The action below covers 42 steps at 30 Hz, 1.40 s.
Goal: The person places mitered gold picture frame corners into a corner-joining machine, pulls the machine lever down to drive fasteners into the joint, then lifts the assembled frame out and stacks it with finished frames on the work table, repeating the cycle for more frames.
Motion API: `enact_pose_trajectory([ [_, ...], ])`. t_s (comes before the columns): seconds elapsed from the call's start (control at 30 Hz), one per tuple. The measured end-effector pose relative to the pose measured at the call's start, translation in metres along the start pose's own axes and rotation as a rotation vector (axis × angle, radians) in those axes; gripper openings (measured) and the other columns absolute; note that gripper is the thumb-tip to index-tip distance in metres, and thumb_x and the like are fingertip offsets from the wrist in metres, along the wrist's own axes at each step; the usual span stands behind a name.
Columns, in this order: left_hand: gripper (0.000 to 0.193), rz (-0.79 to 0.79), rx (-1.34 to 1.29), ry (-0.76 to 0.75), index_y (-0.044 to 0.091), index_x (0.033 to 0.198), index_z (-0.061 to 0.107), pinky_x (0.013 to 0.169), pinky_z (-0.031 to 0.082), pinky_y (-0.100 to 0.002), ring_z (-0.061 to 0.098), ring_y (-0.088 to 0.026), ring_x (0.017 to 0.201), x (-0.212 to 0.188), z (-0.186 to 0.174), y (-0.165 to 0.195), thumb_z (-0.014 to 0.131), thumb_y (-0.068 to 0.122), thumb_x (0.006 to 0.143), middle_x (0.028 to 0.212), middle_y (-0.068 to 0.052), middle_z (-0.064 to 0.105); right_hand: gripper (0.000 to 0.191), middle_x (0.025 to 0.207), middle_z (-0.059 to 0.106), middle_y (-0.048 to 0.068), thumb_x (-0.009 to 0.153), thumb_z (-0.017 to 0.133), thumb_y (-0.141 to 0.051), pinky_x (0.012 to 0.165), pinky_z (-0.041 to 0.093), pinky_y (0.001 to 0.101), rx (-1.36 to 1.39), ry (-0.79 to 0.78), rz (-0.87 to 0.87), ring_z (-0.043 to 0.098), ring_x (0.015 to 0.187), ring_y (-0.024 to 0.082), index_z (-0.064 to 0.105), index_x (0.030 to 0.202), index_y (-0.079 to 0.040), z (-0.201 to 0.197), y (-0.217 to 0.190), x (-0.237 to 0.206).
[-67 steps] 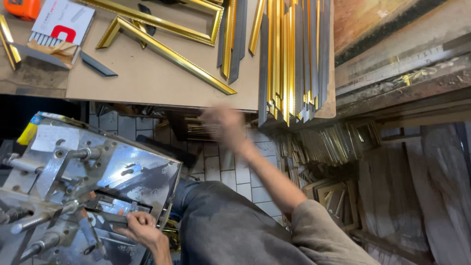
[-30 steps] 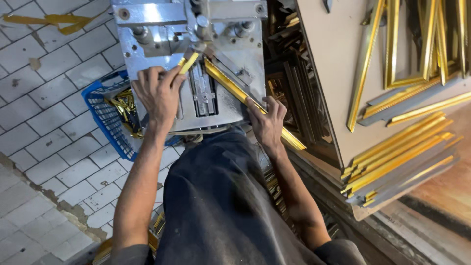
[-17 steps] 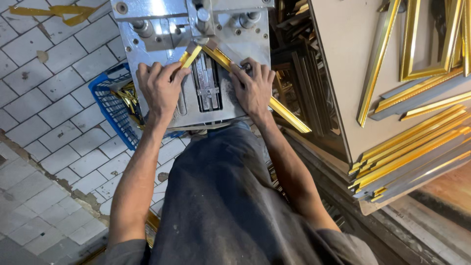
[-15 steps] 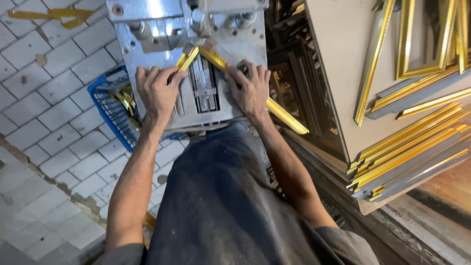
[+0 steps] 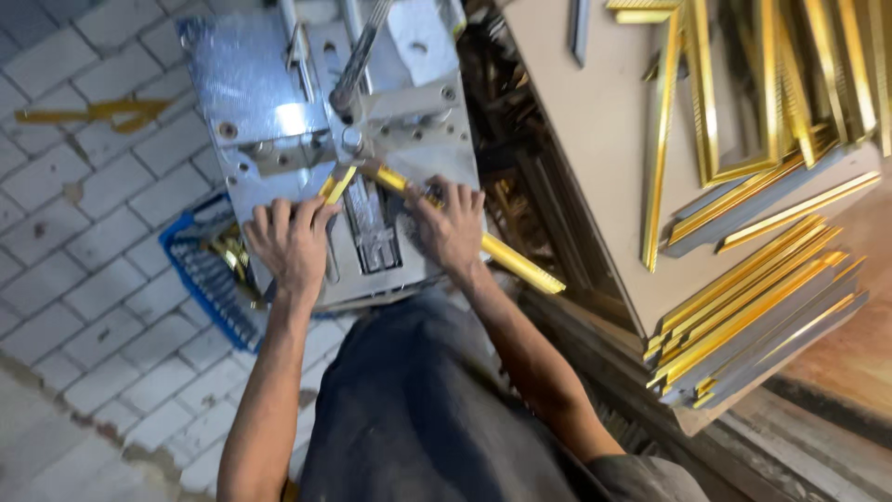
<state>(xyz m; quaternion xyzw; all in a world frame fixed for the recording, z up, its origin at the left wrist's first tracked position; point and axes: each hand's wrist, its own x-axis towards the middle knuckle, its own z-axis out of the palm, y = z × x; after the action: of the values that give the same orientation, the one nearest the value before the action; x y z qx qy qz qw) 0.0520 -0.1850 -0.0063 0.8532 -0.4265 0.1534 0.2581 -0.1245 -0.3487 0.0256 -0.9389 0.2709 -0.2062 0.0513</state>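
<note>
Both hands flat on the machine bed (image 5: 279, 102), each pinning a gold moulding so the two mitred ends meet in a V under the clamp head (image 5: 351, 141).

Left hand (image 5: 290, 244): fingers spread, pressing the short strip (image 5: 336, 184) down onto the plate; the strip pokes out just past the fingertips, toward the head. No wrap-around grip, just palm-down pressure.

Right hand (image 5: 452, 231): fingers splayed over the long strip (image 5: 506, 262), which runs under the palm and overhangs the bed edge behind the wrist. Holding it down likely keeps the free end from tipping.

Lever (image 5: 358, 51) stands above the joint, beyond both hands, untouched.

Blue basket (image 5: 200, 279) sits on the floor just outside the left hand, gold offcuts inside. Bench (image 5: 576, 130), right of the right hand, carries stacked gold mouldings (image 5: 753, 307).
</note>
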Motion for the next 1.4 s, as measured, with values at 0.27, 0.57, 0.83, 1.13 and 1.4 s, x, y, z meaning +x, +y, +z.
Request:
enact_pose_trajectory([
  [0.27, 0.015, 0.089, 0.131, -0.057, 0.02, 0.097, 0.074, 0.09, 0.037, -0.054, 0.049, -0.035, 0.13, -0.031, -0.02, -0.004, 0.079, 0.034, 0.098, 0.13, -0.007, 0.058, 0.069, 0.137, 0.057, 0.017, 0.084, 0.073, -0.037, 0.099, 0.04, 0.0526, 0.13, -0.067, -0.009, 0.054, 0.119, 0.038, 0.052, 0.148, -0.022, -0.021, 0.033, -0.042],
  [0.57, 0.047, 0.612, 0.062, -0.189, 0.02, 0.136, 0.067, 0.087, 0.049, -0.05, 0.059, -0.036, 0.126, -0.112, -0.023, 0.105, 0.066, 0.038, 0.093, 0.135, -0.015, 0.064, 0.06, 0.09, 0.073, 0.007, 0.092, 0.07, -0.059, 0.057, 0.051, 0.0365, 0.23, -0.553, 0.054, 0.066, 0.072, 0.019, 0.076, 0.133, -0.015, -0.103, 0.061, -0.143],
  [0.83, 0.041, 0.222, 0.019, -0.472, 0.019, 0.128, 0.068, 0.065, 0.058, -0.036, 0.075, -0.023, 0.079, -0.097, -0.061, 0.062, 0.077, 0.025, 0.088, 0.099, -0.004, 0.078, 0.061, 0.125, 0.062, 0.021, 0.1, 0.067, -0.043, 0.097, 0.04, 0.0489, -0.447, 0.27, 0.607, 0.058, 0.115, 0.038, 0.053, 0.143, -0.003, -0.132, 0.204, -0.051],
  [1.13, 0.031, 0.239, 0.022, -0.399, 0.018, 0.118, 0.073, 0.064, 0.058, -0.037, 0.075, -0.024, 0.076, -0.075, -0.085, 0.079, 0.076, 0.016, 0.088, 0.09, -0.002, 0.077, 0.032, 0.108, 0.072, 0.01, 0.112, 0.053, -0.042, 0.084, 0.051, 0.0434, -0.323, -0.018, 0.889, 0.068, 0.1, 0.027, 0.067, 0.119, -0.014, -0.131, 0.248, -0.066],
  [1.4, 0.027, 0.275, -0.062, -0.404, 0.012, 0.119, 0.075, 0.055, 0.055, -0.03, 0.075, -0.021, 0.068, -0.066, -0.086, 0.098, 0.074, 0.015, 0.092, 0.087, -0.003, 0.078, 0.04, 0.102, 0.07, 0.014, 0.102, 0.062, -0.042, 0.063, 0.05, 0.0423, -0.183, 0.083, 0.782, 0.065, 0.075, 0.026, 0.063, 0.117, -0.005, -0.111, 0.214, -0.053],
])
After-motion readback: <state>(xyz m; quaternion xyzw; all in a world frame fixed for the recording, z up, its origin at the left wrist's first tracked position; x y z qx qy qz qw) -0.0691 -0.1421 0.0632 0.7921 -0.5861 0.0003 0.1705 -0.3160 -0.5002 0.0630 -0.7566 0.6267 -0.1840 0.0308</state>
